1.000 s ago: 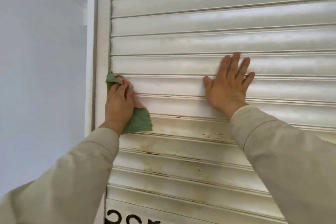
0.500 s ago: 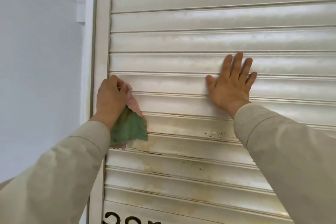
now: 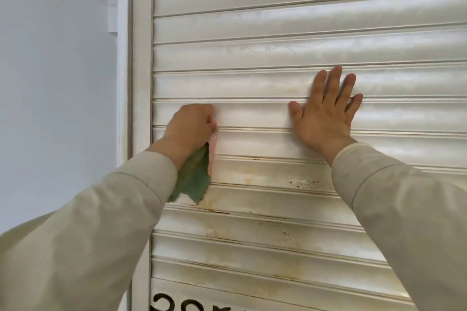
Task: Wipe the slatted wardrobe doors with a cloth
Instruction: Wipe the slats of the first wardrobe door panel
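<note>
A: Door (image 3: 278, 40) fills the view. Slats above the hands look fairly clean, patchy sheen only. Slats below are the problem: yellow-brown streaks and dark specks.

B: Where are the hands?

A: Right hand (image 3: 326, 118) is flat on the door, fingers straight and spread, holding nothing, just bracing. Left hand (image 3: 190, 129) is level with it, well to its left, near the door's left frame, fist curled round the cloth (image 3: 194, 179). Cloth is green with a pink edge; most of it hangs loose below the fist against the slats.

B: So little cloth is on the slat.

A: Looks that way. My read: spread it under flat fingers, then run full length along one slat, left frame to right, not across. Push a fold into the groove under each slat's lip, where the brown lines sit.

B: Order?

A: Top down, so drips land on unwiped slats. Keep the brace on the door; it may swing otherwise. Speck patch (image 3: 307, 184) below the right hand probably needs repeated short rubs and a fresh cloth face.
</note>
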Motion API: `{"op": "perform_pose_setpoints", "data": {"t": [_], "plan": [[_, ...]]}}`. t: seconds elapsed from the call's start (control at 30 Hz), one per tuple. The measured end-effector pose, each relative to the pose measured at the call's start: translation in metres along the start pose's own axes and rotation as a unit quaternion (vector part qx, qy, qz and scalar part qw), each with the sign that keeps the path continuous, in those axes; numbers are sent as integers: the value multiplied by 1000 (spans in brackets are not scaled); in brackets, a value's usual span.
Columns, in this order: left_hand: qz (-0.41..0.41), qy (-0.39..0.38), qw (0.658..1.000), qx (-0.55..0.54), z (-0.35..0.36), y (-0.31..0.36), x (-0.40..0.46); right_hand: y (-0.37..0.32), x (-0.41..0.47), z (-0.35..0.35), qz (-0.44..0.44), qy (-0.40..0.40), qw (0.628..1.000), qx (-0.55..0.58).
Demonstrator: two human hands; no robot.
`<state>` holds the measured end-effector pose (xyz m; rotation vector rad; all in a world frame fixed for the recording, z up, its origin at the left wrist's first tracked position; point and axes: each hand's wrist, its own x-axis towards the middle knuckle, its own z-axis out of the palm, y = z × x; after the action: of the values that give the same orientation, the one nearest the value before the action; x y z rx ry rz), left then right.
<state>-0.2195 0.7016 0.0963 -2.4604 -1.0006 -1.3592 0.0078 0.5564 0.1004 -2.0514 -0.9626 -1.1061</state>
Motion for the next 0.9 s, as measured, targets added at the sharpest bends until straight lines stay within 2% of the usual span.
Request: {"op": "perform_pose_setpoints", "data": {"t": [0.1, 0.2, 0.3, 0.4, 0.6, 0.73, 0.9], "plan": [[-15, 19, 1000, 17, -2, 1, 2, 0, 1, 0, 2, 1, 1000, -2], [-57, 48, 996, -41, -1, -4, -7, 0, -1, -2, 1, -1, 1000, -1], [-58, 42, 997, -26, 6, 4, -12, 1, -2, -4, 1, -9, 1000, 0], [-18, 65, 998, 16, 11, 8, -16, 1, -3, -5, 2, -15, 1000, 2], [64, 176, 980, 62, 19, -11, -21, 0, -2, -5, 3, -17, 1000, -4], [121, 160, 976, 80, 27, -18, -25, 0, -2, -5, 5, -22, 1000, -6], [141, 170, 975, 16, 35, -22, -29, 0, -1, -4, 6, -20, 1000, -5]]}}
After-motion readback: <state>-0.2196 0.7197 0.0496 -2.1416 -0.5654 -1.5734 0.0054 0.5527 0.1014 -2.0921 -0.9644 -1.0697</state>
